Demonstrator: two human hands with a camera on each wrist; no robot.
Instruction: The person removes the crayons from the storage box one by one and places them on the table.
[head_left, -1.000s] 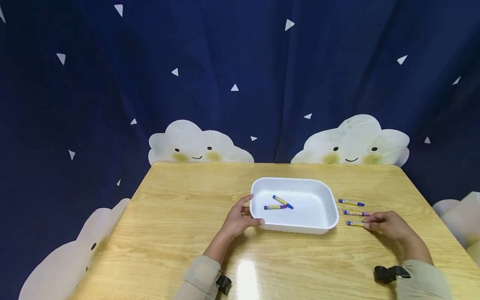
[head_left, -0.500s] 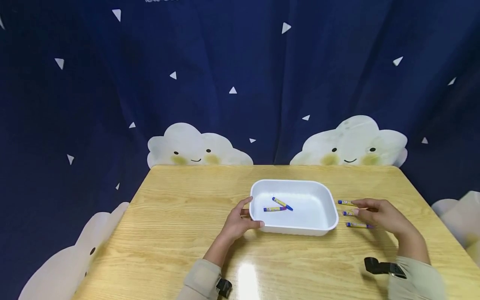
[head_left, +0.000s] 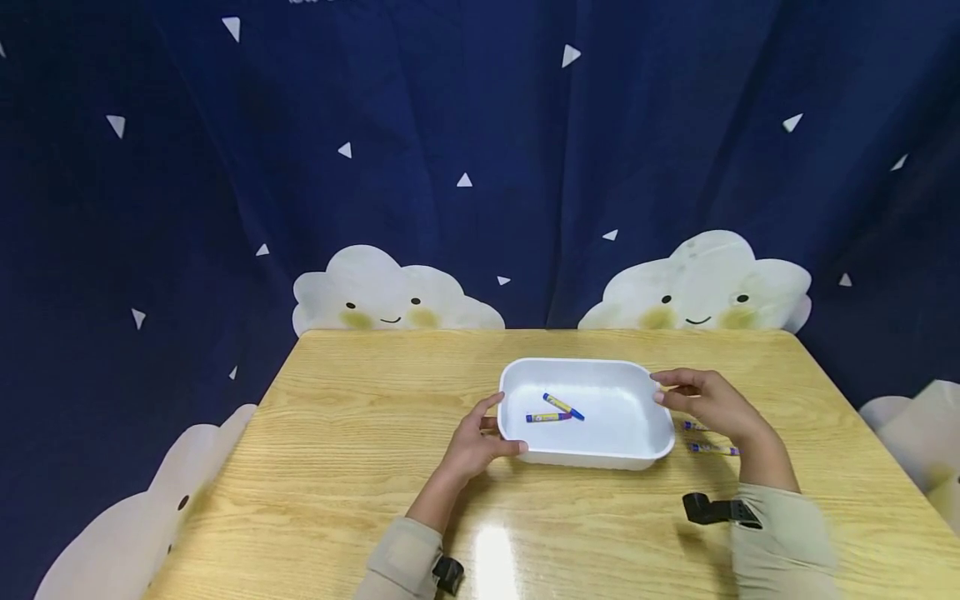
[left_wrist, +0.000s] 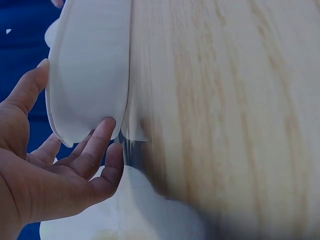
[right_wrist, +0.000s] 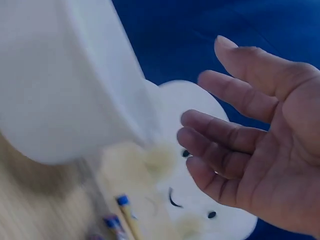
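Note:
A white plastic basin [head_left: 600, 457] stands on the table, with two crayons [head_left: 549, 417] in yellow wrappers crossed inside it. My left hand [head_left: 472, 446] grips its left end, thumb at the near corner and fingers around the end wall. In the left wrist view the fingertips [left_wrist: 107, 127] lie against the basin's wall. My right hand [head_left: 708, 404] is at the basin's right rim. In the right wrist view that hand's fingers [right_wrist: 220, 135] are loosely extended and hold nothing. More crayons [head_left: 712, 450] lie on the table, partly hidden by the right hand and arm.
The wooden table [head_left: 360, 417] reaches back to a dark blue curtain [head_left: 420, 108] with white triangles. Cloud shapes [head_left: 397, 292] show along its far edge. A black strap mount [head_left: 716, 510] sits on the right wrist.
My right hand has moved left and away from the crayons at the right, over to the basin's right rim. The left hand keeps its place at the basin.

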